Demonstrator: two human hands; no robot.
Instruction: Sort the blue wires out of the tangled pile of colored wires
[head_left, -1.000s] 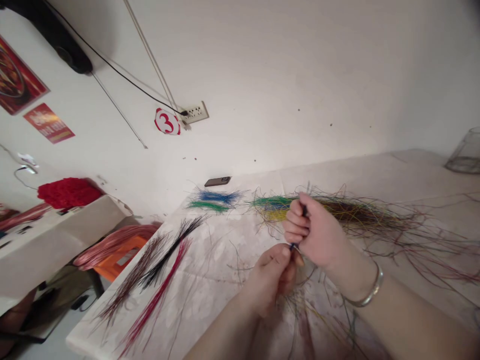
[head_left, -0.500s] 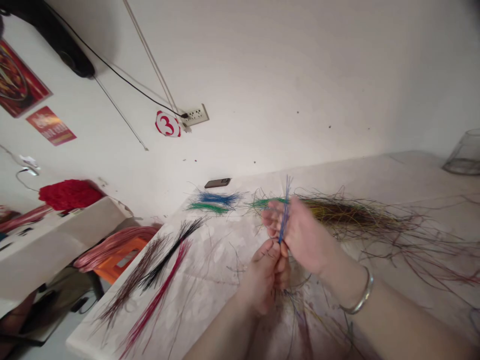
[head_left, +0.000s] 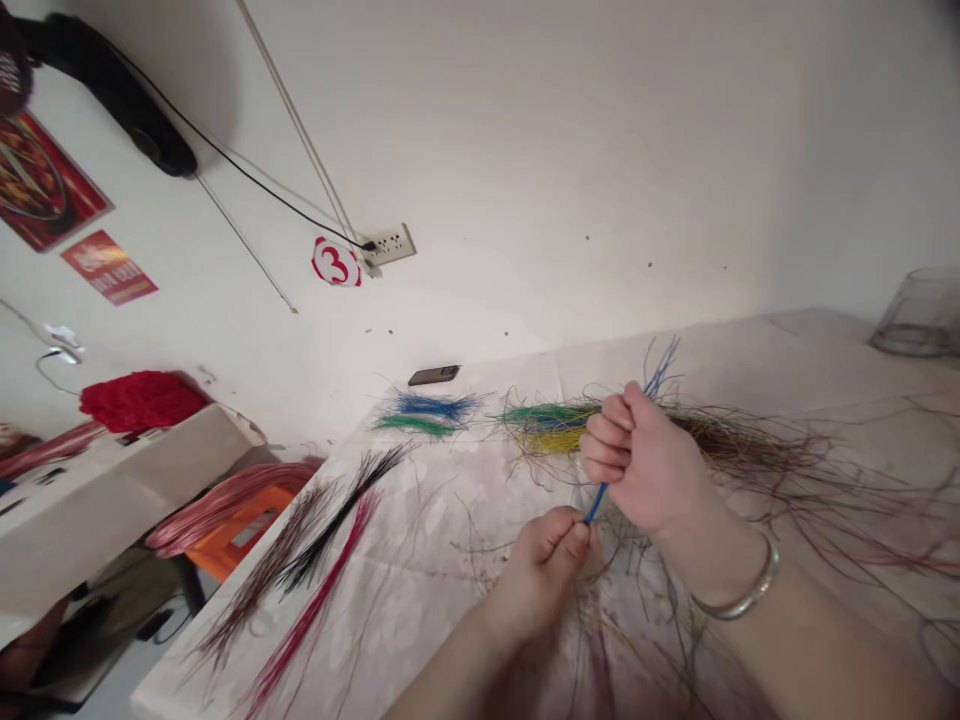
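Note:
A bundle of thin blue wires [head_left: 595, 503] runs slantwise between my two hands above the table. My left hand [head_left: 551, 560] pinches its lower end between thumb and fingers. Higher up, my right hand [head_left: 637, 455], with a silver bangle at the wrist, is wrapped round the bundle in a fist. Loose blue ends fan out above that fist. Behind the right hand lies a long tangled pile of green, blue, yellow and dark wires [head_left: 551, 440], partly covered by the hand. Scattered thin strands lie on the cloth under both hands.
To the left lie black [head_left: 349, 510], brown [head_left: 274, 570] and pinkish-red [head_left: 319, 610] wire bundles. Short blue wires [head_left: 435, 405] and green wires [head_left: 412, 427] rest near a phone [head_left: 433, 375]. A glass [head_left: 919, 315] stands at the back right. An orange stool [head_left: 225, 550] carries coiled pink wire.
My right hand has gone from open fingers beside the blue wires to a closed fist round them. The bundle now tilts to the right, and the right hand has moved slightly right.

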